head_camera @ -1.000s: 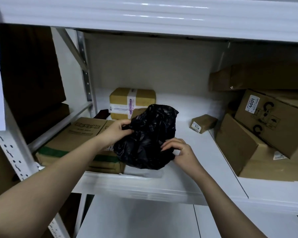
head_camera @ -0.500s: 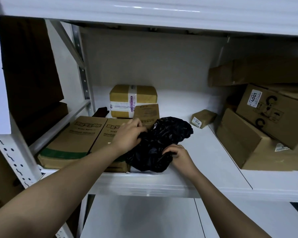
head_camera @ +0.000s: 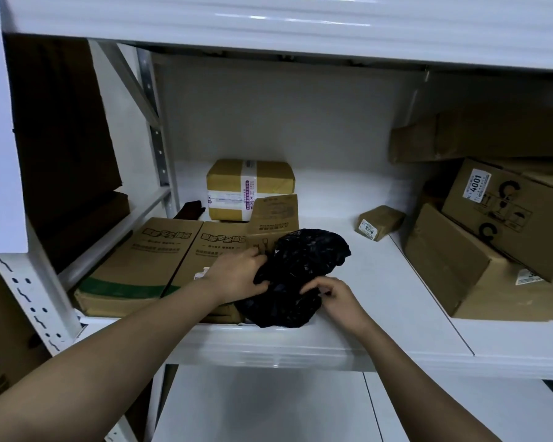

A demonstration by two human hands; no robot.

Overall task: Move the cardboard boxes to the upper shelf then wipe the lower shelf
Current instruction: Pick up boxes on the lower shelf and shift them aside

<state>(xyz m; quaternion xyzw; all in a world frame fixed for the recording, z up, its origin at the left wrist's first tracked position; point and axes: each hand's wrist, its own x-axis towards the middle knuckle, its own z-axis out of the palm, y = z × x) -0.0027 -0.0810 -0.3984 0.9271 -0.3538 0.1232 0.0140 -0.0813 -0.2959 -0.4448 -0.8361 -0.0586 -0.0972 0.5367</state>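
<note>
A crumpled black plastic bag (head_camera: 300,269) lies at the front of the white shelf (head_camera: 380,282). My left hand (head_camera: 237,275) grips its left side and my right hand (head_camera: 336,298) pinches its near right edge. Left of the bag lie two flat cardboard boxes (head_camera: 147,266) with printed lettering. A small brown box (head_camera: 273,218) leans behind the bag, and a taped yellow box (head_camera: 249,186) stands farther back. A tiny labelled box (head_camera: 379,222) sits mid-shelf to the right.
Large cardboard boxes (head_camera: 492,237) are stacked at the shelf's right end. A white shelf beam (head_camera: 268,23) runs overhead, and a lower white shelf (head_camera: 262,406) shows below. A perforated upright (head_camera: 32,301) stands at left, with dark boxes behind it.
The black bag has come down from in front of me onto the shelf front. Both hands followed it down and keep hold of it.
</note>
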